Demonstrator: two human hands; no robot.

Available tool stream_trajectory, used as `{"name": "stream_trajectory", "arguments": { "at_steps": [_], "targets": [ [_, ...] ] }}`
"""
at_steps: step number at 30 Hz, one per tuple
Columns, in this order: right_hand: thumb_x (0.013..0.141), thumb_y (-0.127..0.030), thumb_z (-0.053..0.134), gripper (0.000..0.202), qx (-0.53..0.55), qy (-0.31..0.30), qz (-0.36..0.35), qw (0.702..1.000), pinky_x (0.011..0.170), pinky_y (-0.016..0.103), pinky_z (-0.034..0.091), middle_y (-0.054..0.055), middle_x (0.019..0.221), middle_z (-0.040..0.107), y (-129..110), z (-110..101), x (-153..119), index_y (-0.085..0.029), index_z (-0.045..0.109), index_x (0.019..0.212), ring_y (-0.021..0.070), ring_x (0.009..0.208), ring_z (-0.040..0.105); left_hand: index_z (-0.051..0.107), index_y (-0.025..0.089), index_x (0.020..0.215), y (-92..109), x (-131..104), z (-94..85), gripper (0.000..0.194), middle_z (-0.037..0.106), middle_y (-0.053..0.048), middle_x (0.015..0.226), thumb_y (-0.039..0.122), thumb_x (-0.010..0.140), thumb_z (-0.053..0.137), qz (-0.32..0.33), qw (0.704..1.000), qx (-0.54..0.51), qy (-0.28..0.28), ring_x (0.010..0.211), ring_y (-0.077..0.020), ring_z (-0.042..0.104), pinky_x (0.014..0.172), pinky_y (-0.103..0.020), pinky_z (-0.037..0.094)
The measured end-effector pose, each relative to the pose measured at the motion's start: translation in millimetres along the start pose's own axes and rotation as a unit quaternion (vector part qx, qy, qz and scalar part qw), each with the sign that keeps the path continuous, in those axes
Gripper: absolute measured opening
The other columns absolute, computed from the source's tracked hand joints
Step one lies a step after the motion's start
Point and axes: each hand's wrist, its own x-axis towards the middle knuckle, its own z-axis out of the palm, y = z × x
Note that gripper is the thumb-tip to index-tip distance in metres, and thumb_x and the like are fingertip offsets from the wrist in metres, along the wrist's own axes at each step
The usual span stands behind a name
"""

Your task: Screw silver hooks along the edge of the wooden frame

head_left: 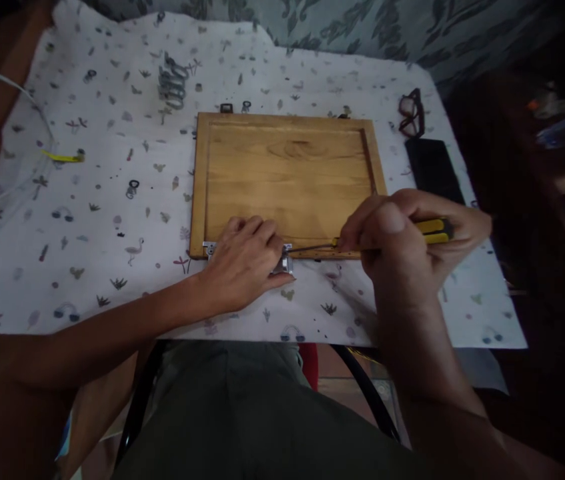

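Observation:
A wooden framed panel point(287, 180) lies flat on the cloth-covered table. At its near edge, toward the left, is a silver metal fitting point(285, 265), mostly covered by my left hand point(247, 260). The fingers of that hand are bent over the fitting and press it against the frame, with the thumb at its near side. My right hand point(397, 230) grips the handle of a yellow and black screwdriver point(435, 231). Its shaft points left and its tip is at the fitting's right end; any screw there is too small to make out.
Several grey metal pieces point(172, 83) lie behind the panel to the left. Eyeglasses point(411, 113) and a black phone point(433, 168) rest at the right. A thin white cable with a yellow tag point(65, 157) lies at the left. Small dark fittings point(226, 108) show at the panel's far edge.

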Motion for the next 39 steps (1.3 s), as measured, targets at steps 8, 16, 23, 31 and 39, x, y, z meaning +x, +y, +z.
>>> {"name": "stream_trajectory", "arguments": {
  "at_steps": [8, 16, 23, 31, 39],
  "targets": [
    [0.095, -0.041, 0.07, 0.045, 0.032, 0.032, -0.076, 0.996, 0.042, 0.033, 0.033, -0.002, 0.055, 0.059, -4.4, 3.6, -0.3, -0.024, 0.05, 0.058, 0.0137, 0.045, 0.05, 0.07, 0.012, 0.104, 0.2, -0.7, 0.4, 0.047, 0.066, -0.012, 0.105, 0.057, 0.09, 0.072, 0.001, 1.0, 0.007, 0.013, 0.105, -0.0301, 0.059, 0.089, -0.042, 0.041],
    [0.093, -0.044, 0.072, 0.045, 0.034, 0.108, -0.098, 0.989, 0.044, 0.034, 0.033, 0.0, 0.053, 0.06, 3.3, 3.3, 4.3, -0.024, 0.053, 0.057, 0.0142, 0.045, 0.051, 0.069, 0.012, 0.105, -0.1, -0.8, 0.7, 0.044, 0.067, -0.012, 0.106, 0.055, 0.091, 0.072, 0.0, 1.0, 0.006, 0.014, 0.106, -0.0302, 0.059, 0.09, -0.041, 0.04],
    [0.091, -0.048, 0.074, 0.045, 0.058, 0.115, -0.063, 0.99, 0.046, 0.031, 0.035, -0.002, 0.05, 0.054, 14.3, -3.1, 13.9, -0.024, 0.057, 0.057, 0.014, 0.046, 0.053, 0.069, 0.011, 0.105, -1.2, -0.8, 0.0, 0.047, 0.067, -0.011, 0.106, 0.055, 0.091, 0.072, 0.008, 1.0, 0.013, 0.012, 0.104, -0.0299, 0.061, 0.088, -0.042, 0.041],
    [0.091, -0.058, 0.07, 0.049, 0.038, 0.084, -0.037, 0.995, 0.055, 0.029, 0.047, -0.003, 0.055, 0.064, 13.9, -1.8, 12.6, -0.024, 0.059, 0.057, 0.0135, 0.053, 0.061, 0.069, 0.012, 0.103, -0.8, -3.9, 2.4, 0.044, 0.067, -0.011, 0.103, 0.055, 0.092, 0.07, 0.024, 0.998, 0.037, 0.048, 0.099, -0.0289, 0.061, 0.085, -0.042, 0.043],
    [0.092, -0.059, 0.068, 0.049, 0.018, 0.073, -0.039, 0.996, 0.055, 0.029, 0.049, -0.002, 0.056, 0.064, 14.5, -2.4, 11.6, -0.024, 0.06, 0.058, 0.0136, 0.054, 0.061, 0.07, 0.012, 0.103, -1.2, -4.1, 1.1, 0.046, 0.067, -0.011, 0.103, 0.056, 0.092, 0.069, 0.025, 0.998, 0.046, 0.043, 0.101, -0.0298, 0.062, 0.087, -0.043, 0.045]
  ]
}}
